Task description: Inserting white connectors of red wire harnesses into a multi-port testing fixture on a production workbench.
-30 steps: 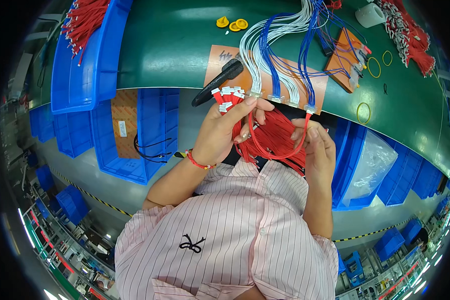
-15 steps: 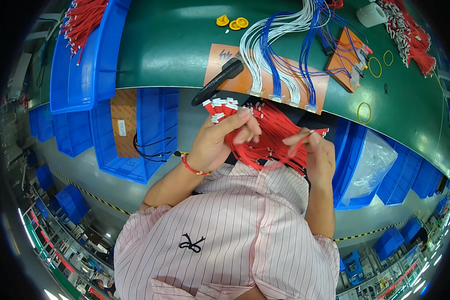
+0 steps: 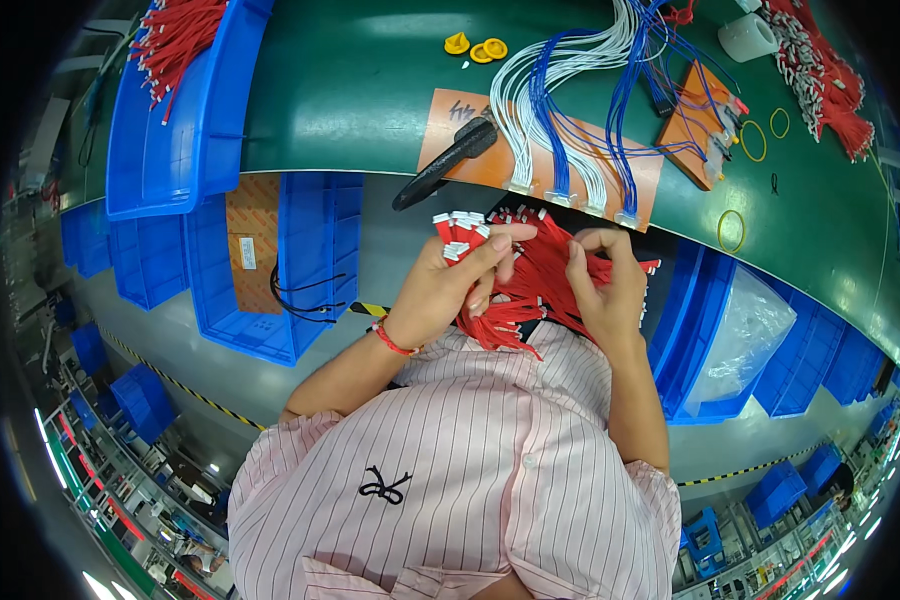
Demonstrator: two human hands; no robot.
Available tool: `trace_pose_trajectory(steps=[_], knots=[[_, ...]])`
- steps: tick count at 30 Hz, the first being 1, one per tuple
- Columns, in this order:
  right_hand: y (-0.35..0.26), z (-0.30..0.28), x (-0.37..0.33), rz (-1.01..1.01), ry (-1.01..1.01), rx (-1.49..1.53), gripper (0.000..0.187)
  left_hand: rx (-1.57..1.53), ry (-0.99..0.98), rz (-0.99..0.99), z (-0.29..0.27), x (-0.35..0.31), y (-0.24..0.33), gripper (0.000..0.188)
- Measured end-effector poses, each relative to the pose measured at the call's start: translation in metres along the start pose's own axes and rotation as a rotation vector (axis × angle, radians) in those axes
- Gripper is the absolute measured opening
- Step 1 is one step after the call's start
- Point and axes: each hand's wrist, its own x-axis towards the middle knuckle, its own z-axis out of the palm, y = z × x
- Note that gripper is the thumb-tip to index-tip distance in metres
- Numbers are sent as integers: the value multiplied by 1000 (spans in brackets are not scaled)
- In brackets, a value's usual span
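Note:
My left hand (image 3: 448, 290) is closed around a bunch of red cables (image 3: 457, 245), whose white connector ends stick up above the thumb. The lower part of this bunch hangs below the fingers. A larger pile of red cables (image 3: 545, 262), also with white connectors, lies across my lap at the table edge. My right hand (image 3: 612, 285) rests at the right side of that pile, thumb and forefinger apart with no cable visibly pinched between them. Its other fingers are partly hidden.
On the green table (image 3: 350, 110) lie an orange board (image 3: 445, 130), a black-handled tool (image 3: 450, 160), white and blue cables (image 3: 515, 110), yellow caps (image 3: 487, 50) and rubber bands (image 3: 731, 230). Blue bins (image 3: 175, 150) stand left, with more (image 3: 695, 340) right. Red cables (image 3: 820, 90) lie far right.
The red cable that my right hand was pulling toward the left hand has joined the left hand's bunch. My right hand has let go and returned to the pile, fingers parted.

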Motion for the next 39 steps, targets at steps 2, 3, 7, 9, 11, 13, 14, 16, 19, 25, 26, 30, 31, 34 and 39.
trace_pose_trajectory(steps=[2,3,7,9,11,13,14,16,19,25,26,30,31,34,39], knots=[[-13,-3,-5,-22,3,36,20,88,-57,-1,1,2,-2,40],[-16,-3,-6,-80,-4,15,21,151,-121,-13,0,3,1,42],[-24,6,-9,-162,-45,37,27,49,-137,7,13,6,-1,41],[-26,5,-14,22,-114,163,26,-31,-111,31,15,6,1,39],[-28,0,-18,201,-199,338,25,-56,-45,88,15,8,1,37],[-26,-15,-16,300,-375,392,24,-86,28,123,16,11,5,37],[-23,-24,-14,347,-464,417,23,-69,24,144,13,14,5,37],[-17,-37,-13,383,-425,434,18,-65,57,101,14,15,8,36],[-1,-64,-16,530,-337,594,10,-64,63,90,15,16,12,37],[20,-68,-29,432,-120,1189,18,-39,88,102,16,17,15,36],[15,-63,-27,425,-103,1210,18,-35,95,102,16,17,15,36],[-2,-47,-16,440,-122,1080,21,-45,98,86,14,18,13,36],[-7,-44,-13,461,-142,996,21,-60,101,84,15,18,13,36],[-14,-36,-8,470,-175,860,27,-88,112,100,16,18,11,35],[-25,-32,3,486,-115,727,32,-54,145,129,19,17,11,34]])
